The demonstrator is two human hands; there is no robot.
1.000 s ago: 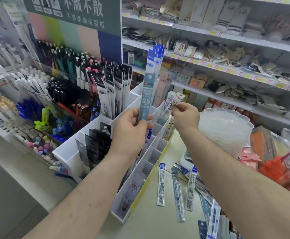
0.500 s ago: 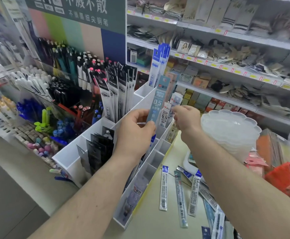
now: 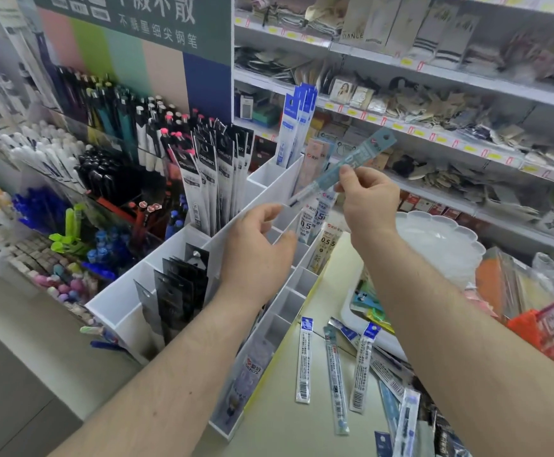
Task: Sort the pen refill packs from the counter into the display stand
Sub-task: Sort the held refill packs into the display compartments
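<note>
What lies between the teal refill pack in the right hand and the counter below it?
In the head view, other refill packs standing in the white display stand sit under the tilted teal refill pack, which the right hand pinches.

2 bare forearms reach in from the bottom edge, with no sleeve, watch, or band visible on either one up to the frame's edge. The left hand [image 3: 256, 255] and the right hand [image 3: 368, 202] are ungloved and carry no rings. Fine hair shows along both forearms. Fingernails look short and unpainted.

glossy plastic refill pack [image 3: 345, 168] — smooth white stand [image 3: 270, 199]
</note>
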